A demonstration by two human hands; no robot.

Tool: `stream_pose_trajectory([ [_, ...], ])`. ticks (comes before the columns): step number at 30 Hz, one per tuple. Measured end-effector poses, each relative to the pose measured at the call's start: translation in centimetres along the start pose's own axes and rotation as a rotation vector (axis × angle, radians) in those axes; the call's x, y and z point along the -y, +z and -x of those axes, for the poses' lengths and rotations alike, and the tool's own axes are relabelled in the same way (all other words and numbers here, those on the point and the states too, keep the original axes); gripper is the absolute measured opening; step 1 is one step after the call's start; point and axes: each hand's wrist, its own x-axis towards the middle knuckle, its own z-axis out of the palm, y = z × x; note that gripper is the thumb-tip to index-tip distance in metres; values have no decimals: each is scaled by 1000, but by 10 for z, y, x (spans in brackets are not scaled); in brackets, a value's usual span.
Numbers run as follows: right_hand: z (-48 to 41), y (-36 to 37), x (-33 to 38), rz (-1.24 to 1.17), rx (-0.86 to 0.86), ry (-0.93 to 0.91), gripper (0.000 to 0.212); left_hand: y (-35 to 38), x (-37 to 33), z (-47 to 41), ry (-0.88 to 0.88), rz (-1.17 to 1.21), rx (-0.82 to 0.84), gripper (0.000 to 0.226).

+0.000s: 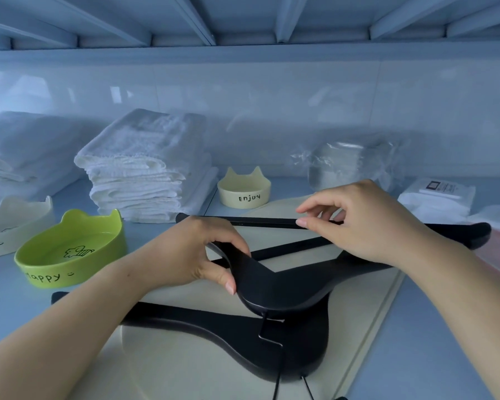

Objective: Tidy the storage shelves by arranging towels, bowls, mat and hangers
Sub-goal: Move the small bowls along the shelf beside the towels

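Black hanger [277, 284] over the mat [171, 370], left hand [197, 249] gripping its shoulder; right hand [358, 223] touches its bar, grip unclear. Hooks [277, 383] run off frame. Green bowl [70, 255] left of the fingers reads "appy"; cream bowl [244, 189] beyond, "Enjoy".

This is a household storage shelf, most likely in a linen or utility cupboard. The pale blue shelf [422, 342] has the ribbed underside [243, 21] of another shelf close above it and a glossy white wall [272, 93] behind. Folded white towels [145, 174] are stacked at the back. Ceramic bowls [244, 194] with cat ears (one reads "Enjoy") sit beside them. Black hangers [274, 284] lie on a beige mat [185, 370]. A plastic-wrapped stack [352, 166] and a sealed packet [436, 197] are stored at the right.
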Motion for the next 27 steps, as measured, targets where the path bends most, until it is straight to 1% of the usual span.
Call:
stream_pose_trajectory([
  [5,-1,0,-8,-6,40,1,18,7,-14,-5,64,-66,-47,43],
  [8,-1,-3,-13,-30,-6,8,18,15,-34,-10,106,-171,-49,41],
  [10,-1,-5,-16,-61,-27,17,18,20,-48,-12,97,-252,-36,42],
  [13,0,-10,-20,-106,-28,26,16,22,-67,-7,47,-321,-18,45],
  [17,0,-12,-18,-167,-41,0,15,19,-83,10,-67,-361,8,45],
  [20,1,-9,-15,-215,-50,-28,15,18,-87,27,-179,-372,-13,43],
  [23,1,-5,-14,-257,-46,-53,15,20,-89,41,-247,-429,-57,47],
  [27,0,3,-14,-265,3,-59,15,28,-91,54,-319,-378,-107,41],
])
